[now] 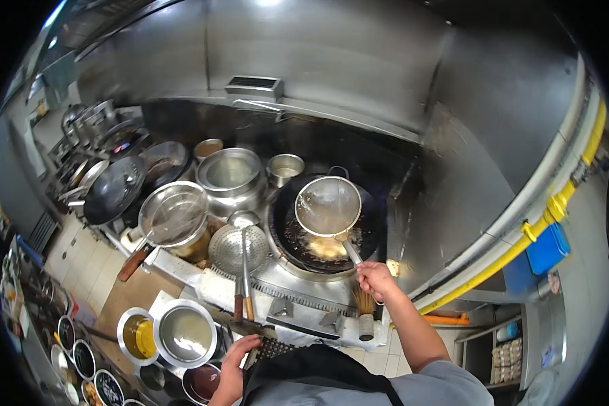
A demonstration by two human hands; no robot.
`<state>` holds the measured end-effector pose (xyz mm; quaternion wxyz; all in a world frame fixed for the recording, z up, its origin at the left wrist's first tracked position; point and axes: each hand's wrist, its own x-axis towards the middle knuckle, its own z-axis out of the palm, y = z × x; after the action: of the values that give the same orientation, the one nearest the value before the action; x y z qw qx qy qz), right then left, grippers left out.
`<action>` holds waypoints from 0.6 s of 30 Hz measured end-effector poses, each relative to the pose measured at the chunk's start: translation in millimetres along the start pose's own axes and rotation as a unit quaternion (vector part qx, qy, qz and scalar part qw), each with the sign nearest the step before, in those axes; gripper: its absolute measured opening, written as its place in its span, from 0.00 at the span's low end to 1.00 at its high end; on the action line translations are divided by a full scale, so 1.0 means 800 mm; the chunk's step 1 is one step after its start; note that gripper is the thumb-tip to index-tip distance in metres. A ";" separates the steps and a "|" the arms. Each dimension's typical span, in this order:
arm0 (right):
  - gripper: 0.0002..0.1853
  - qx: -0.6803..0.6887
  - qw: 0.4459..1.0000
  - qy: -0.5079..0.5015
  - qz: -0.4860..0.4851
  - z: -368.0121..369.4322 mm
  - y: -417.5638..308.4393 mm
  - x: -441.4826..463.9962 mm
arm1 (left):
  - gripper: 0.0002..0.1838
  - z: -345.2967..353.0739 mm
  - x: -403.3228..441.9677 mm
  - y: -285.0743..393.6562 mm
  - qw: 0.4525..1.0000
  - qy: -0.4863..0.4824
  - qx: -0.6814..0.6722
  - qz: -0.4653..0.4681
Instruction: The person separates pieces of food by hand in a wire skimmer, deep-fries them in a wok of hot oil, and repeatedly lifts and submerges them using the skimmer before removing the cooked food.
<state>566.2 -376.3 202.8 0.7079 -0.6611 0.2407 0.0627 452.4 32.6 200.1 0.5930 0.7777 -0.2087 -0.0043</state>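
Stove | right hand: strainer over wok | left hand: near pot

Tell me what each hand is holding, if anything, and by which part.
The right hand grips the strainer by its handle. Whether the left hand holds anything cannot be told from this view.

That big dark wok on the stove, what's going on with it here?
The person's right hand grips the handle of a round strainer, holding it over the dark wok on the stove. Something pale yellow shows in the wok, on the near side of the strainer. The left hand is low, close to the body; whether it holds anything is unclear. A perforated skimmer lies left of the wok.
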 end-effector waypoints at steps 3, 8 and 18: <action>0.08 -0.043 0.995 0.076 -0.040 -0.036 -0.012 -0.006 | 0.26 0.004 0.006 0.003 1.000 0.002 -0.024 -0.013; 0.10 -0.125 0.951 0.255 -0.120 -0.090 -0.018 0.020 | 0.23 0.008 0.004 -0.012 0.999 0.001 -0.027 -0.019; 0.10 -0.472 0.790 0.388 -0.052 -0.121 0.024 0.038 | 0.15 0.009 -0.005 -0.036 0.998 -0.004 -0.052 -0.033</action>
<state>560.1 -474.6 171.4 0.1569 -0.8932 0.4006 -0.1305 456.1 33.6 170.7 0.6310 0.7524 -0.1851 -0.0375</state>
